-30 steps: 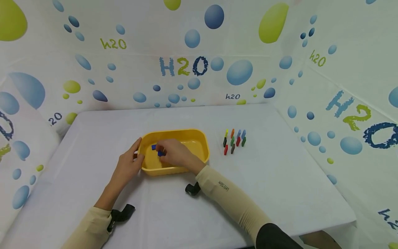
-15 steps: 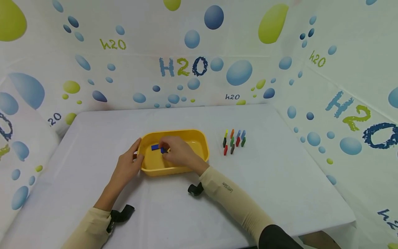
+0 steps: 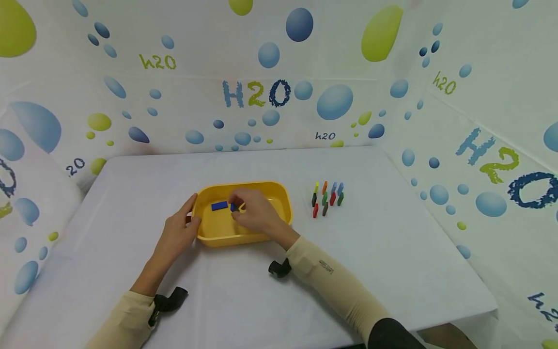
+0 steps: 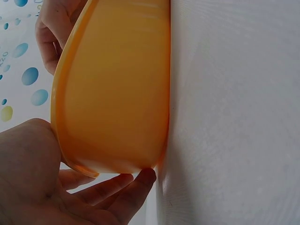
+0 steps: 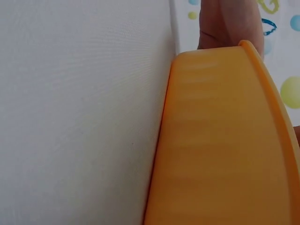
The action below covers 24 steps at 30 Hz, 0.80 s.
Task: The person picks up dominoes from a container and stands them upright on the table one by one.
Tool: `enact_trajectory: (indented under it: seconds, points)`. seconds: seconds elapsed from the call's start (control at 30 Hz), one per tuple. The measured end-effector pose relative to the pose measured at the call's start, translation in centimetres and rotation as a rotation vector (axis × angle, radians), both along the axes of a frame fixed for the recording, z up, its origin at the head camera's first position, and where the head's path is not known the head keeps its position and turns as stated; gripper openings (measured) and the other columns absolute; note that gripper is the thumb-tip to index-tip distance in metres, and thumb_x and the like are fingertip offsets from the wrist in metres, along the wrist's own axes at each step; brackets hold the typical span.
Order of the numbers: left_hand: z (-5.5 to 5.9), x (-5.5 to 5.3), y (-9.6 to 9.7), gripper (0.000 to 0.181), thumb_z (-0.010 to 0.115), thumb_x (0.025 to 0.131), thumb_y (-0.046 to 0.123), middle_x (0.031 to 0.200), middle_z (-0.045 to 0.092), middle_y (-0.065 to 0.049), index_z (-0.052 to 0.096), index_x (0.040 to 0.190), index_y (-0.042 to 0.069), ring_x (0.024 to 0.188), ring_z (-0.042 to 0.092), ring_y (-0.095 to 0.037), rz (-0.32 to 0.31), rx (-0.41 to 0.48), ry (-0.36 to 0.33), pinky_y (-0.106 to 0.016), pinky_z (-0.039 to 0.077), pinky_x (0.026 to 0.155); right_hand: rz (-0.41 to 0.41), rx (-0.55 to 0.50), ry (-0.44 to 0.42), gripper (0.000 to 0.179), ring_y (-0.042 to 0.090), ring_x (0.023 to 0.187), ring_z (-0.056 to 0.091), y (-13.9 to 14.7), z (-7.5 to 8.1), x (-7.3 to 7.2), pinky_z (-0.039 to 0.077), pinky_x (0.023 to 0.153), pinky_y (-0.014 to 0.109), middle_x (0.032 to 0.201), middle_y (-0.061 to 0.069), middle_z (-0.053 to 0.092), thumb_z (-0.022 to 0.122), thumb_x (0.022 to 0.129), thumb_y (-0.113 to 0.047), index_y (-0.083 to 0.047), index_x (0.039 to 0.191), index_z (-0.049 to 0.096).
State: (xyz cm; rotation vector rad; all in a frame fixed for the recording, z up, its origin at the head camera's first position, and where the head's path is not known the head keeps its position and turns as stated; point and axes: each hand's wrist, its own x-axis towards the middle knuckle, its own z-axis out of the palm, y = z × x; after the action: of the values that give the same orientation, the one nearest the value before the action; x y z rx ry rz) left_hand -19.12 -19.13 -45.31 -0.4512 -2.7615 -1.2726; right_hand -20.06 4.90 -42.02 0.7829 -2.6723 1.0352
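A yellow tray point(image 3: 244, 238) stands on the white-covered table. My left hand point(image 3: 180, 229) rests at its left end, with the fingers point(image 4: 133, 194) fairly straight against the outer wall and the base of the thumb by the rim. Inside the tray, a flat blue domino-like block point(image 3: 220, 206) lies near the far left. Just right of it my right hand point(image 3: 257, 213) pinches a second small blue block point(image 3: 233, 207), mostly hidden by the fingers. The right wrist view shows mainly the tray's near outer wall point(image 5: 220, 140).
Right of the tray, several small upright blocks stand in loose rows, among them a yellow one point(image 3: 317, 187), an orange one point(image 3: 324, 187), a red one point(image 3: 316, 210) and a green one point(image 3: 340, 199). A patterned cloth point(image 3: 183, 106) hangs behind the table point(image 3: 244, 300).
My right hand has shifted slightly to the right inside the tray with its blue block, uncovering more of the block lying there. The left hand and tray have stayed put.
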Motion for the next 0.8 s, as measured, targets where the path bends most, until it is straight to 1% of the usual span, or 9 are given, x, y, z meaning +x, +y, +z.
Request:
enact_trajectory:
  seconds: [0.13,0.27,0.37,0.5,0.57,0.63,0.8]
  points:
    - [0.1,0.0,0.0,0.064,0.043,0.105,0.013,0.152,0.045,-0.032,0.023,0.165,0.005,0.124,0.057,-0.052,-0.004,0.005,-0.003,-0.057,0.056,0.093,0.011,-0.029,0.037,0.021,0.02,0.094,0.066,0.3,0.4,0.4,0.056,0.085,0.025,0.103,0.002,0.07,0.073,0.09,-0.003,-0.003,0.111,0.07]
    - [0.2,-0.1,0.0,0.064,0.043,0.105,0.013,0.153,0.044,-0.032,0.022,0.166,0.006,0.125,0.056,-0.052,-0.006,0.003,-0.007,-0.057,0.055,0.093,0.023,-0.057,0.089,0.018,0.017,0.091,0.065,0.7,0.7,0.8,0.057,0.084,0.029,0.101,0.004,0.071,0.073,0.089,-0.001,-0.004,0.107,0.07]
    - [0.2,-0.2,-0.1,0.064,0.043,0.105,0.013,0.152,0.044,-0.032,0.022,0.166,0.005,0.124,0.057,-0.051,-0.009,-0.001,0.005,-0.057,0.056,0.093,0.027,-0.079,0.107,0.019,0.015,0.089,0.065,1.0,0.9,1.1,0.058,0.084,0.03,0.1,0.004,0.07,0.074,0.088,0.002,-0.004,0.105,0.069]
    - [0.0,-0.4,-0.1,0.064,0.044,0.105,0.013,0.152,0.045,-0.032,0.024,0.165,0.005,0.122,0.058,-0.051,-0.008,-0.003,0.014,-0.057,0.056,0.091,0.036,-0.117,0.118,0.021,0.017,0.088,0.065,1.4,1.3,1.6,0.059,0.084,0.034,0.1,0.006,0.07,0.076,0.087,0.004,-0.002,0.105,0.069]
    - [0.0,-0.4,-0.2,0.064,0.044,0.105,0.013,0.152,0.045,-0.032,0.024,0.165,0.005,0.123,0.058,-0.051,-0.006,-0.001,0.008,-0.057,0.056,0.092,0.041,-0.131,0.13,0.021,0.019,0.088,0.066,1.6,1.4,1.8,0.06,0.083,0.036,0.101,0.008,0.07,0.076,0.087,0.005,-0.001,0.105,0.068]
    - [0.0,-0.4,-0.1,0.064,0.044,0.105,0.013,0.152,0.044,-0.032,0.024,0.165,0.004,0.123,0.057,-0.051,-0.007,0.0,0.002,-0.058,0.056,0.092,0.04,-0.139,0.134,0.021,0.02,0.088,0.066,1.9,1.4,1.9,0.06,0.082,0.034,0.102,0.008,0.07,0.076,0.087,0.005,-0.001,0.106,0.068]
    - [0.0,-0.2,-0.1,0.064,0.044,0.105,0.013,0.152,0.045,-0.032,0.024,0.165,0.003,0.122,0.058,-0.051,-0.009,0.003,0.003,-0.058,0.056,0.092,0.026,-0.158,0.106,0.023,0.019,0.09,0.067,2.7,1.3,2.0,0.06,0.083,0.035,0.102,0.007,0.069,0.076,0.088,0.004,-0.001,0.109,0.067]
